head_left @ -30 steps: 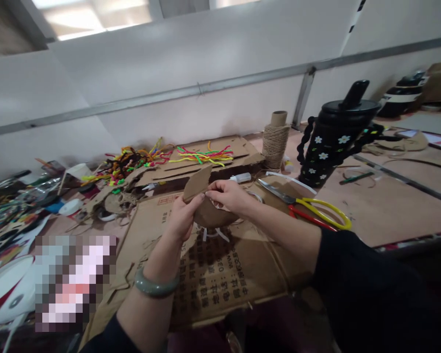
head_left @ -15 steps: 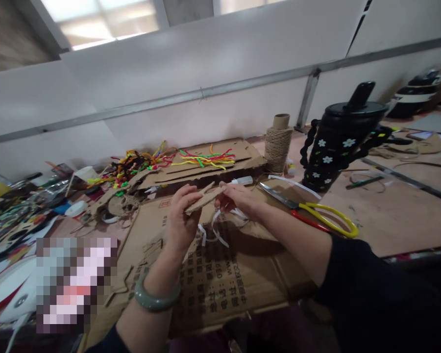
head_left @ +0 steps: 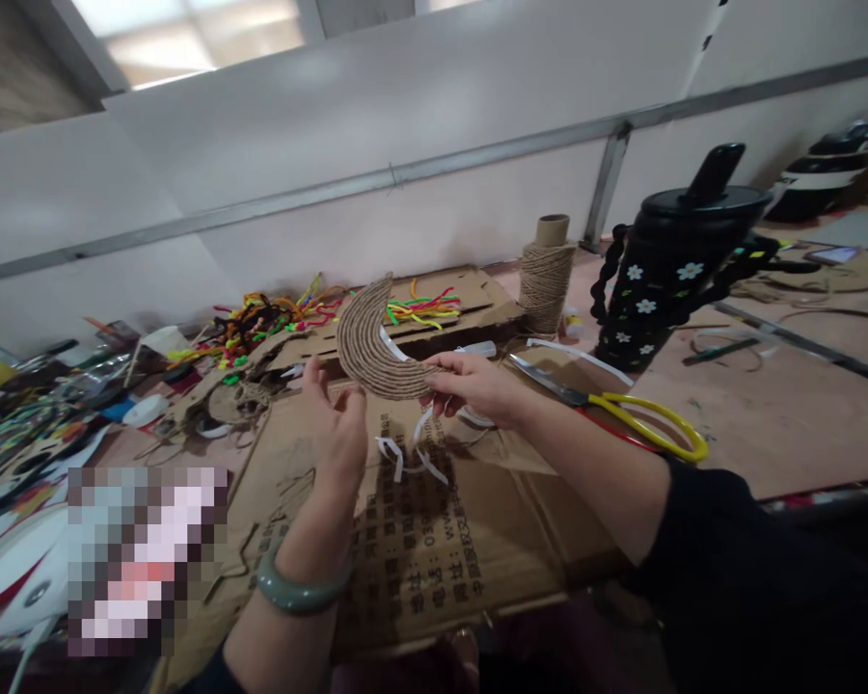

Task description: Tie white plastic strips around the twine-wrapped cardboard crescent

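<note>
My right hand (head_left: 477,386) pinches one end of a crescent-shaped cardboard piece wound with brown twine (head_left: 366,342), holding it upright above a flattened cardboard box (head_left: 434,540). My left hand (head_left: 339,429) is just below and left of the crescent, palm turned up, fingers apart and holding nothing. A green bangle sits on that wrist. White paper strips (head_left: 412,453) lie on the cardboard under the hands.
Yellow-handled scissors (head_left: 622,414) lie right of my hands. Behind stand a twine spool (head_left: 544,275) and a black flowered tumbler (head_left: 665,270). Colourful pipe cleaners (head_left: 282,313) and craft clutter fill the left side. A white partition wall runs along the back.
My right hand has turned the piece upright so its twine-covered face shows. My left hand has let go of it and opened.
</note>
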A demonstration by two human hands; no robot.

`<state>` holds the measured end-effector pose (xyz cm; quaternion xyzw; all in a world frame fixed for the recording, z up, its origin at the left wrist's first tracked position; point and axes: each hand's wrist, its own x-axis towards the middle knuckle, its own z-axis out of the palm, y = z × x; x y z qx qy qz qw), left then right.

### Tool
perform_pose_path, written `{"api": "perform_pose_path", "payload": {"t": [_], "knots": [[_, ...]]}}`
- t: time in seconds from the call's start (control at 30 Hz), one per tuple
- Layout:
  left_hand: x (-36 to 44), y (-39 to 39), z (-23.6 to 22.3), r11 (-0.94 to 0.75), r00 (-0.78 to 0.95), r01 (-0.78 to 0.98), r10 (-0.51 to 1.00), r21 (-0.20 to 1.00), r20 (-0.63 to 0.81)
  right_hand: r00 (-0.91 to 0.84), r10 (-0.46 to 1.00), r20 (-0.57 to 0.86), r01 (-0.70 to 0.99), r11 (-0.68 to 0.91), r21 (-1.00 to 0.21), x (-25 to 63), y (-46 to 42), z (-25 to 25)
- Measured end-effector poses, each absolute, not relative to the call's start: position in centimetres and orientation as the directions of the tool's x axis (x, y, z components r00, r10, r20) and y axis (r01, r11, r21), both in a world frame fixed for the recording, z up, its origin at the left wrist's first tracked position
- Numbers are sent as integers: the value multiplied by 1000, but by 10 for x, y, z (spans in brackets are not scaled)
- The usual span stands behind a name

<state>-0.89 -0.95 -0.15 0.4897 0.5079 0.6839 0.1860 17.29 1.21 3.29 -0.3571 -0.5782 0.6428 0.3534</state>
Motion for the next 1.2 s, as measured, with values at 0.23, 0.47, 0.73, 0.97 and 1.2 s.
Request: {"api": "perform_pose_path", "payload": {"t": [0.23, 0.47, 0.73, 0.97, 1.2], "knots": [[-1, -9, 14, -52, -233, -548, 968, 835, -92, -623, 782, -31, 138, 71, -988, 167, 14, 18], [6, -20, 13, 46, -120, -476, 986, 878, -117, -565, 810, 159, 26, 211, -977, 167, 17, 12], [13, -28, 8, 126, -6, -398, 990, 909, -139, -477, 866, 152, 113, 232, -966, 162, 16, 8], [14, -28, 9, 124, -13, -395, 990, 910, -140, -501, 859, 101, 27, 133, -991, 160, 12, 11], [18, -31, 10, 167, 11, -382, 984, 909, -176, -438, 893, 104, 37, 134, -990, 159, 10, 11]]}}
